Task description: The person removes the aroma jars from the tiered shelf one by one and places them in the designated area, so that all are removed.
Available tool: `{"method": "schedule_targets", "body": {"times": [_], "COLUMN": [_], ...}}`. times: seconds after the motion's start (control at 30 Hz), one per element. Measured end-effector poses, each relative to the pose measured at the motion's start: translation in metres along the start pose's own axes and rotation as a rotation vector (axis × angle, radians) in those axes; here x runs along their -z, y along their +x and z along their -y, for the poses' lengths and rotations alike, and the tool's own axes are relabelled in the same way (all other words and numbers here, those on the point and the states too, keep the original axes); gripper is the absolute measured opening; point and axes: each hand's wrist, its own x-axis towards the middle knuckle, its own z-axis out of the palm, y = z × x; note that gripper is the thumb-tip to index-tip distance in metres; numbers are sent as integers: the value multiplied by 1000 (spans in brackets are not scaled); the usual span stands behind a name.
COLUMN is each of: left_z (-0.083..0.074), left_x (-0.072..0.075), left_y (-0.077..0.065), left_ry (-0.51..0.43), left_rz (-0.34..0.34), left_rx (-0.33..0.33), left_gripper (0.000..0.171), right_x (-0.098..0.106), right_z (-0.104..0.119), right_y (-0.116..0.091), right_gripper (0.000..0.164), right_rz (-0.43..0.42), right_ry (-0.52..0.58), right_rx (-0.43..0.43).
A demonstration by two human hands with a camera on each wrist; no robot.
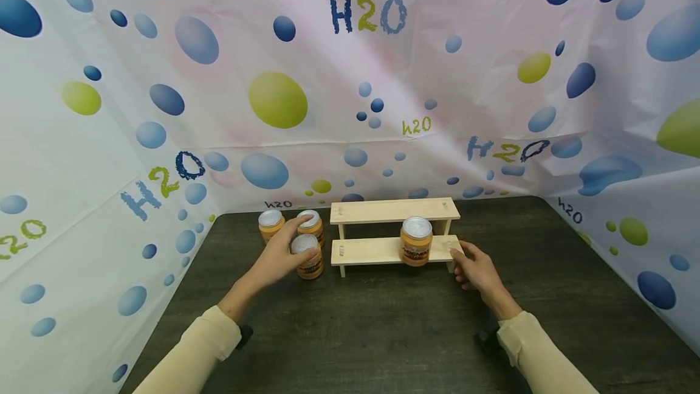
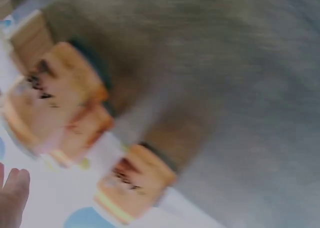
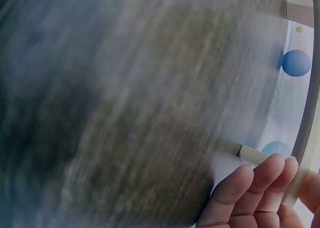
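Observation:
My left hand (image 1: 280, 255) is over a group of orange jars with silvery lids at the left, its fingers spread around the top of the front jar (image 1: 310, 267). Behind it stand a rear left jar (image 1: 267, 234) and a rear right jar (image 1: 316, 231), partly hidden by the fingers. In the blurred left wrist view the fingertips (image 2: 15, 190) show apart from the jars. Another orange jar (image 1: 415, 249) stands on the lower board of a two-step wooden shelf (image 1: 369, 250). My right hand (image 1: 479, 269) pinches that board's right end, thumb on top and fingers below.
The shelf's upper step (image 1: 394, 210) rises behind the lower one, near the back edge of the dark table (image 1: 377, 333). A white sheet (image 1: 328, 157) printed with blue and green drops encloses the table at the back and sides.

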Motion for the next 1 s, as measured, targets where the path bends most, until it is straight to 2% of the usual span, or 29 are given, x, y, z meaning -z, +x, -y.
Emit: {"method": "schedule_targets", "body": {"times": [0.13, 0.23, 0.33, 0.43, 0.6, 0.73, 1.0], "left_z": [-23, -39, -53, -63, -72, -77, -83], "left_x": [-7, -14, -25, -38, -64, -81, -105], "left_y": [13, 24, 34, 43, 59, 66, 79], "left_ry": [-6, -42, -99, -147, -186, -215, -263], "left_rz": [19, 62, 122, 192, 259, 269, 284], "left_rx": [-79, -135, -164, -164, -180, -170, -158], "left_gripper": [71, 71, 72, 72, 73, 73, 78], "right_x": [1, 1, 1, 1, 0, -2, -1], "right_z": [-1, -1, -1, -1, -2, -2, -1], "right_y": [-1, -1, -1, -1, 0, -2, -1], "right_gripper": [60, 59, 59, 58, 60, 61, 58], "right_rz": [-2, -6, -7, -10, -11, -11, -28], "right_ry": [11, 17, 19, 25, 25, 21, 24], "right_rx": [-1, -1, 6, 10, 13, 10, 0]}}
